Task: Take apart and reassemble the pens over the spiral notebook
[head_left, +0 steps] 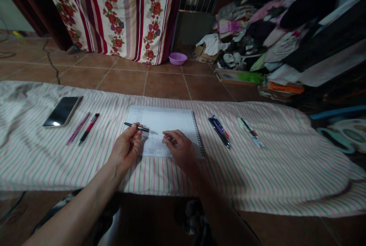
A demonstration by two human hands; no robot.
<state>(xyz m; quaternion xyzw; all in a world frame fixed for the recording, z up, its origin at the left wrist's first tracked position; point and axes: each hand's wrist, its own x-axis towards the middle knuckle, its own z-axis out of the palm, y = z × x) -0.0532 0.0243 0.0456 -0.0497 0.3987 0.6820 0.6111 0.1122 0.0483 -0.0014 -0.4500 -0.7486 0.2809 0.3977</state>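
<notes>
My left hand pinches a black pen between thumb and fingers, above the left half of an open spiral notebook. The pen lies nearly level, its right end pointing toward my other hand. My right hand is closed over the notebook's lower part, thumb and fingertips together around something small and dark that I cannot make out. A gap separates the two hands. Faint writing or drawing shows on the page beneath them, and the wire spiral runs down its right side.
Left on the striped cloth lie a phone, a purple pen and a red-and-black pen. Several pens lie right of the notebook, with a white-and-dark pen farther right. A purple basin stands on the tiled floor.
</notes>
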